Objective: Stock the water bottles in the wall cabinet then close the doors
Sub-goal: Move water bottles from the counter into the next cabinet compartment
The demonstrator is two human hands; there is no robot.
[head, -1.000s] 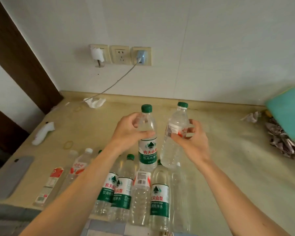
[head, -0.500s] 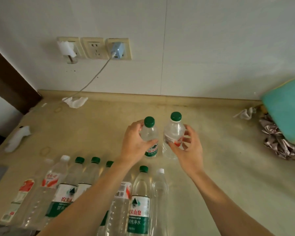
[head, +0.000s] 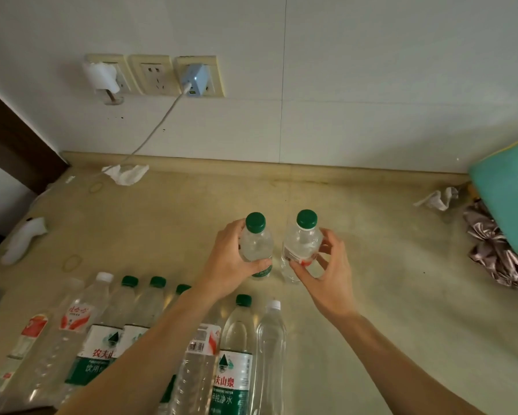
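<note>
Head view, left hand: the left hand (head: 232, 262) is wrapped around the shoulder of a clear plastic water bottle with a green cap and green label (head: 256, 247), thumb across its front, fingers curled behind it.
Head view, right hand: the right hand (head: 326, 274) pinches a second clear plastic water bottle with a green cap and red-and-white label (head: 301, 245) between thumb and fingertips, the palm standing off from the plastic.
Head view, the two bottles: both stand upright, just beside each other with a thin gap between; whether their bases rest on the beige stone tabletop (head: 371, 265) or hang just above it, I cannot tell.
Head view, remaining stock: a row of clear plastic bottles lying on their sides (head: 236, 339) fills the near edge, caps pointing toward the wall.
Head view, cabinet: the wall cabinet is not in sight, so nothing looks stocked yet from here.
Head view, surroundings: a white charging cable (head: 153, 133) runs down from the wall sockets, and a crumpled white tissue (head: 126, 173) lies at the back.
Risk, grip: the right hand's light fingertip hold looks likelier to slip on smooth plastic during the lift overhead.
Risk, collision: raised together, the bottles could knock one another.
Risk, forearms: both forearms cross over the lying row, so a dropped elbow might roll bottles off the near edge.
</note>
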